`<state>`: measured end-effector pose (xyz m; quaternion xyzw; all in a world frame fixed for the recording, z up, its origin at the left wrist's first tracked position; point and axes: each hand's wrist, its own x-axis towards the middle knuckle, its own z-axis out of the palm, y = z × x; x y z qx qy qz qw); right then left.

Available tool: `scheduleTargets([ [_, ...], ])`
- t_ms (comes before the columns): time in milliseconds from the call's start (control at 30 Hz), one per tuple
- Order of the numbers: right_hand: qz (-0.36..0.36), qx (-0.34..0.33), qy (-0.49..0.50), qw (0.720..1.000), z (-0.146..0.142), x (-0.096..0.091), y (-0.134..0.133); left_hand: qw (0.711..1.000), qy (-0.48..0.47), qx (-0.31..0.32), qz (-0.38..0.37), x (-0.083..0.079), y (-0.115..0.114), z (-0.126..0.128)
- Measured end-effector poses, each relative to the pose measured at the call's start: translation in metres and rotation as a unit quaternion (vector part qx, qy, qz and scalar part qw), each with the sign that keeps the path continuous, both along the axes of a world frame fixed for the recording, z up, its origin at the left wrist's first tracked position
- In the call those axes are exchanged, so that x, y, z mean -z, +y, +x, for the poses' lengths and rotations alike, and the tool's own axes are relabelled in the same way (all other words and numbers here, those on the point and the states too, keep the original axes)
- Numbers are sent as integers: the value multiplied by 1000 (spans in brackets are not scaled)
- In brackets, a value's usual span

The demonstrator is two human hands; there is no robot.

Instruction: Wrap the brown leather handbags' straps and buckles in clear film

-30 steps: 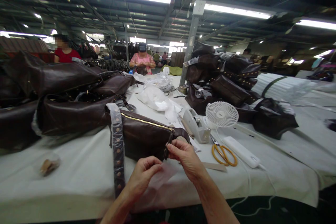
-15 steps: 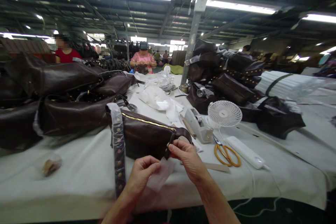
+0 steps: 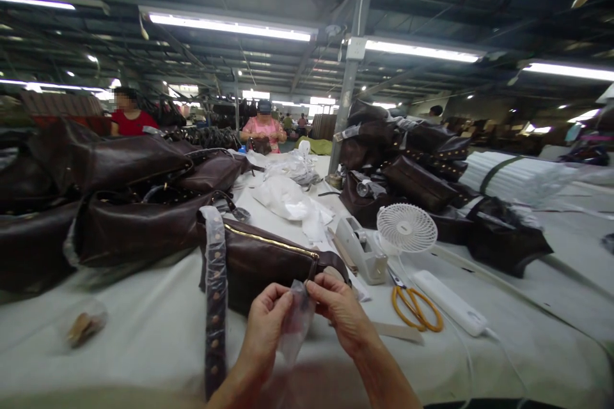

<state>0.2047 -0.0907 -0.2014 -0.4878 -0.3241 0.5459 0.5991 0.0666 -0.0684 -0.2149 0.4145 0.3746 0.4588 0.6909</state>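
Brown leather bag (image 3: pixel 259 262) behind plastic film (image 3: pixel 296 327).
My left hand (image 3: pixel 263 326) pinches the film; my right hand (image 3: pixel 341 312) is narrowed at its upper edge, grip unclear.

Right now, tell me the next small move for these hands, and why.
Probably ease the clear plastic piece over the dark zipper tab: the left hand pinches the plastic close beside it, the right hand seems to hold the tab's lower end, and its upper part looks uncovered.
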Motion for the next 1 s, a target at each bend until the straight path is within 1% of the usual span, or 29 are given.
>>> scheduleTargets([
  [67,4,5,3,1000,-3,2,2,1000,-14,4,14,-1,-2,5],
  [167,5,-2,-13,1000,-5,2,1,999,-26,17,30,1,-1,11],
  [200,7,-11,-42,999,-4,1,-1,999,-27,16,35,2,0,12],
  [233,15,-16,-92,996,-2,-2,-4,999,-26,13,39,2,2,11],
  [267,30,-7,-161,986,2,-6,-7,999,-22,13,39,2,4,10],
  [300,54,17,-243,968,8,-12,-10,999,-17,16,36,0,6,8],
  [333,87,50,-327,940,14,-17,-12,999,-10,21,29,-3,7,5],
  [400,165,114,-465,863,30,-29,-13,999,2,34,12,-10,10,-2],
  [433,195,123,-506,831,37,-33,-12,999,7,41,5,-14,11,-5],
  [467,216,101,-532,813,44,-35,-9,999,9,48,1,-18,12,-9],
  [500,230,63,-543,805,49,-35,-5,998,12,55,0,-21,12,-11],
  [567,240,-10,-531,813,55,-30,3,998,24,65,10,-26,14,-14],
  [600,246,-35,-518,818,56,-26,7,997,33,64,20,-27,16,-15],
  [633,253,-45,-508,822,56,-22,10,997,45,60,32,-28,17,-15],
  [767,269,-30,-487,830,54,-10,13,990,100,40,94,-31,28,-8],
  [900,272,-30,-479,834,54,-9,11,977,147,13,155,-36,38,5],
  [1000,270,-31,-478,836,52,-11,8,971,154,-5,184,-39,42,13],
])
